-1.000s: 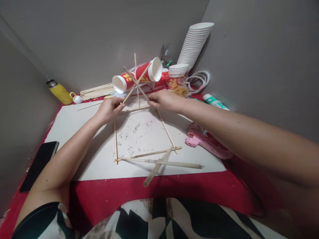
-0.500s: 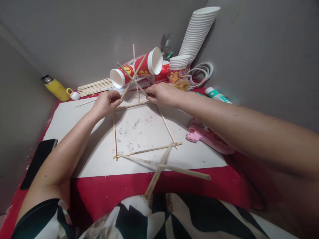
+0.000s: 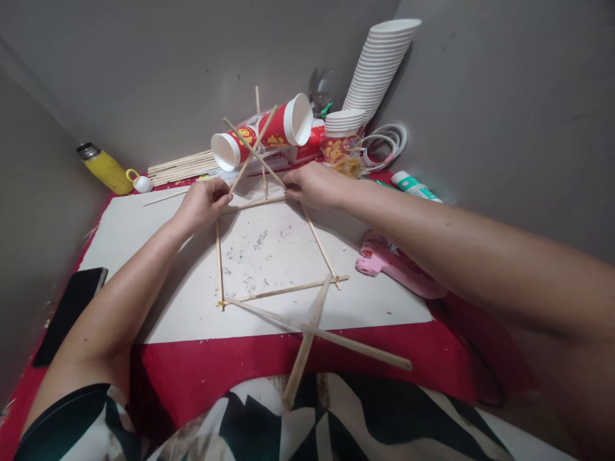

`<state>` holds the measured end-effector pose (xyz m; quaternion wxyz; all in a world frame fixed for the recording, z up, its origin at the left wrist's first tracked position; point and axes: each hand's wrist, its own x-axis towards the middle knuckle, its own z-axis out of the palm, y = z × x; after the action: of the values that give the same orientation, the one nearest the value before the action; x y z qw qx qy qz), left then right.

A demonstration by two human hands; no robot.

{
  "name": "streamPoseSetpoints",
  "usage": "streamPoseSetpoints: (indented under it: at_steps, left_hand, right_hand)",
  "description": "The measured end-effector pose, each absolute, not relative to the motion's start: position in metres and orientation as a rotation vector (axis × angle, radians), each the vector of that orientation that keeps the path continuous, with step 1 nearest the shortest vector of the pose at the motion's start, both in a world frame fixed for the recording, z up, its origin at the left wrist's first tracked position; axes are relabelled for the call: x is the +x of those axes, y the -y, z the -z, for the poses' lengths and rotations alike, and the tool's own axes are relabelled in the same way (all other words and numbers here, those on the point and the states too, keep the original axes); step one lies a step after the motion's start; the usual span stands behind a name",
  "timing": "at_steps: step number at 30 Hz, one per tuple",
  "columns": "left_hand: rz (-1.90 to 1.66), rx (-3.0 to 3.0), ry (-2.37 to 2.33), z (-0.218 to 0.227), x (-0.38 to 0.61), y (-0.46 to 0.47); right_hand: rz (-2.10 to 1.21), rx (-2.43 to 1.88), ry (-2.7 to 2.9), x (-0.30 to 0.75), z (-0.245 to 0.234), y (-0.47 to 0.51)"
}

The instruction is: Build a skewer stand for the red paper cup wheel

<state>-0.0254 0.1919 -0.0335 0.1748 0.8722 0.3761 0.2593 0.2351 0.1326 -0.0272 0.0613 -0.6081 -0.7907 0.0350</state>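
Observation:
A four-sided frame of thin wooden sticks lies on the white board point(image 3: 158, 282), its near side a stick point(image 3: 288, 289) tied at the corners. At the far left corner my left hand point(image 3: 204, 202) is closed, pinching the foot of a slanted wooden stick point(image 3: 253, 148). My right hand point(image 3: 314, 184) pinches the lower end of another wooden stick point(image 3: 269, 168) at the far right corner. These two sticks cross above the frame's far side. From the near corners, two more crossed sticks point(image 3: 365, 346) lean toward my body. Fingertips partly hide the far joints.
Red paper cups point(image 3: 293, 121) lie behind the frame, beside a bundle of sticks point(image 3: 185, 166). A tall cup stack point(image 3: 384, 64), rubber bands point(image 3: 348, 164) and a coiled cable point(image 3: 389, 144) are at back right. A pink tool point(image 3: 398, 269), phone point(image 3: 70, 317) and yellow bottle point(image 3: 106, 169) flank the board.
The near crossed sticks have tipped a little further down toward my body. Both hands keep nearly the same places at the far corners; the view has shifted slightly.

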Motion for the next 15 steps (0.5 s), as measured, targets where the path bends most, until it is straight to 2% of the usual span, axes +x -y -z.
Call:
streamPoseSetpoints:
  at_steps: [9, 15]
  left_hand:
    - [-0.586, 2.552, -1.122, 0.041, -0.039, -0.189]
    - [-0.626, 2.496, -1.162, 0.046, -0.043, -0.185]
  right_hand:
    - [-0.053, -1.863, 2.443, 0.239, 0.034, -0.134]
    - [-0.057, -1.903, 2.384, 0.238, 0.031, -0.13]
